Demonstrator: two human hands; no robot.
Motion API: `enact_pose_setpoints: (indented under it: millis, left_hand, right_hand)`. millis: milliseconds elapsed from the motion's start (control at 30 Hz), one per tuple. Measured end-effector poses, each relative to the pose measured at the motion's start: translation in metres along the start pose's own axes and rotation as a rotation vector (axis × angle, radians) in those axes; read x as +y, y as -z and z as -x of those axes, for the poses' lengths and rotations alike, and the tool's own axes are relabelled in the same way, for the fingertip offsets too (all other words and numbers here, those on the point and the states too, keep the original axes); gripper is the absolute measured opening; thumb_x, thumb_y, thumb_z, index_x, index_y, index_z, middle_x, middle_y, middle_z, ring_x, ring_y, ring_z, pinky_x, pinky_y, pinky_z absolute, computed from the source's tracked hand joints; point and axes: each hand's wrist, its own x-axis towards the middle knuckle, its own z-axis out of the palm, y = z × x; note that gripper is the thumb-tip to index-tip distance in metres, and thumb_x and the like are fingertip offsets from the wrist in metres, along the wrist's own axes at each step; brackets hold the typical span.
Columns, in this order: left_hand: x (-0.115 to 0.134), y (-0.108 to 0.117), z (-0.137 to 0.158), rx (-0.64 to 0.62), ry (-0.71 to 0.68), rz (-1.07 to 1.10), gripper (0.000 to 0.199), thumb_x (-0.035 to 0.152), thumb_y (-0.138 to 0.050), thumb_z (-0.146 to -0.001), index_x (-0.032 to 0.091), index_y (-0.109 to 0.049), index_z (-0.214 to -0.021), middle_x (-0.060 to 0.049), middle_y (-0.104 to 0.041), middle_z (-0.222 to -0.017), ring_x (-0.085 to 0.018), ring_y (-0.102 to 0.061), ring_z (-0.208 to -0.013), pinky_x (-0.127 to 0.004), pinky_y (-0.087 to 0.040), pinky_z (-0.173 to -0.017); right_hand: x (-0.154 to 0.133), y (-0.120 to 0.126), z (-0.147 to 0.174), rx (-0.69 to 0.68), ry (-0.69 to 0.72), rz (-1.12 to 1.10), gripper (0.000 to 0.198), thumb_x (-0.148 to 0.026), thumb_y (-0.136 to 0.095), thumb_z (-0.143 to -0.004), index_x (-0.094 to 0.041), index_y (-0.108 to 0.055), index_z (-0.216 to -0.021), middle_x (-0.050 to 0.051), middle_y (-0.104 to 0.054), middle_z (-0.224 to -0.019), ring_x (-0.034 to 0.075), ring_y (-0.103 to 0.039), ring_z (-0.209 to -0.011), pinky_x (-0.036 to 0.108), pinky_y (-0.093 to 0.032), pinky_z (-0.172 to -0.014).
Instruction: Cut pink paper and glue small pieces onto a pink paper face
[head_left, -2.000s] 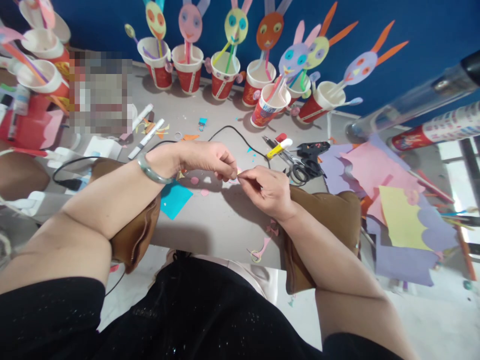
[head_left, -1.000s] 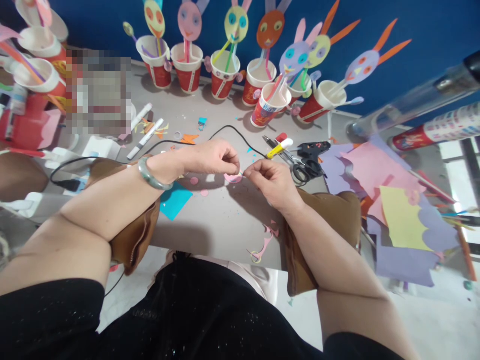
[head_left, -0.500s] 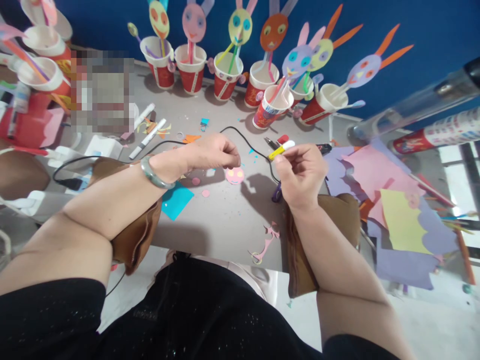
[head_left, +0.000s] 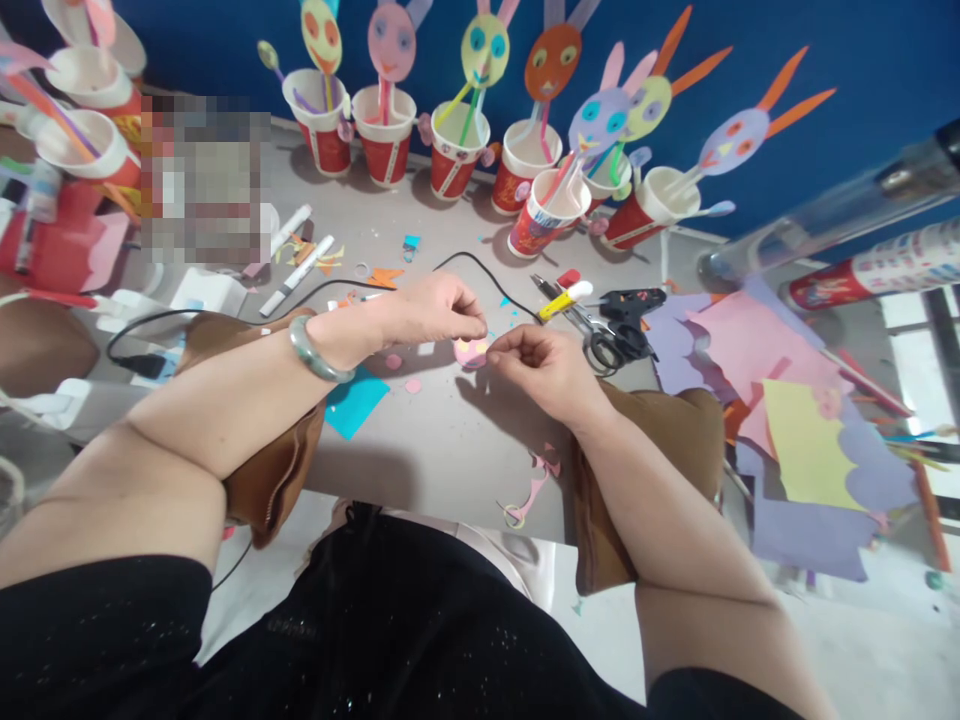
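A small pink paper face [head_left: 469,357] with yellow eyes lies on the grey table, partly covered by my fingers. Just above its upper edge, my left hand [head_left: 439,308] is closed in a pinch; whatever may be between the fingertips is too small to make out. My right hand [head_left: 551,372] pinches at the face's right side, its fingertips close to the left ones, and any tiny thing in them cannot be told. Two pink paper discs [head_left: 413,386] and a blue paper sheet [head_left: 356,402] lie near my left wrist.
Red paper cups [head_left: 457,165] with straw-mounted paper faces stand along the back. Right of centre lie a yellow cutter [head_left: 559,302], black-handled scissors [head_left: 602,350] and a black glue gun [head_left: 634,308]. A black cable [head_left: 487,262] crosses the table. Brown cushions [head_left: 667,425] support both arms; coloured paper [head_left: 810,440] lies right.
My right hand has moved left and down to the pink face, meeting my left fingertips. The scissors and glue gun it hid now show. My left hand has shifted slightly right.
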Motion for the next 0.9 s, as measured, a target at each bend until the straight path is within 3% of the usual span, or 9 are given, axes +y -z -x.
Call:
enact_pose_setpoints:
  millis: [100, 333, 567, 700, 900]
  left_hand:
    - [-0.001, -0.002, -0.002, 0.017, -0.036, -0.010, 0.011, 0.026, -0.069, -0.077, 0.017, -0.072, -0.070, 0.003, -0.058, -0.059, -0.008, -0.044, -0.054, -0.025, -0.030, -0.052]
    - [-0.005, -0.006, -0.006, 0.014, -0.091, 0.006, 0.012, 0.022, -0.067, -0.074, 0.017, -0.073, -0.066, 0.003, -0.060, -0.057, -0.008, -0.044, -0.053, -0.025, -0.031, -0.053]
    - [-0.004, -0.003, -0.004, -0.018, -0.057, -0.022, 0.014, 0.026, -0.066, -0.080, 0.017, -0.074, -0.071, 0.002, -0.062, -0.061, -0.008, -0.046, -0.052, -0.025, -0.032, -0.052]
    - [0.003, -0.001, -0.002, 0.031, -0.010, -0.049, 0.018, 0.026, -0.064, -0.084, 0.017, -0.071, -0.070, 0.001, -0.060, -0.059, -0.007, -0.042, -0.049, -0.026, -0.030, -0.052]
    - [0.000, -0.002, -0.002, -0.030, -0.071, -0.033, 0.019, 0.031, -0.065, -0.082, 0.017, -0.075, -0.074, 0.001, -0.064, -0.063, -0.008, -0.045, -0.053, -0.025, -0.032, -0.053]
  right_hand:
    - [-0.001, -0.004, 0.002, -0.028, -0.063, -0.046, 0.027, -0.043, -0.081, -0.075, -0.018, -0.070, -0.079, 0.000, -0.066, -0.060, 0.011, -0.052, -0.053, 0.026, -0.038, -0.051]
    - [0.001, -0.003, -0.002, 0.060, -0.087, -0.076, 0.027, -0.043, -0.080, -0.073, -0.019, -0.067, -0.076, -0.003, -0.060, -0.058, 0.009, -0.043, -0.051, 0.026, -0.033, -0.050]
    - [-0.004, -0.001, -0.003, 0.057, -0.087, -0.093, 0.023, -0.040, -0.075, -0.076, -0.020, -0.065, -0.074, -0.006, -0.051, -0.053, 0.009, -0.042, -0.050, 0.027, -0.034, -0.052]
    - [-0.007, -0.001, -0.002, 0.048, -0.095, -0.098, 0.021, -0.039, -0.072, -0.075, -0.020, -0.064, -0.072, -0.006, -0.051, -0.053, 0.008, -0.040, -0.048, 0.027, -0.032, -0.051]
    - [-0.006, 0.000, -0.001, 0.034, -0.114, -0.066, 0.023, -0.041, -0.073, -0.074, -0.019, -0.064, -0.072, -0.007, -0.049, -0.052, 0.008, -0.038, -0.048, 0.027, -0.027, -0.050]
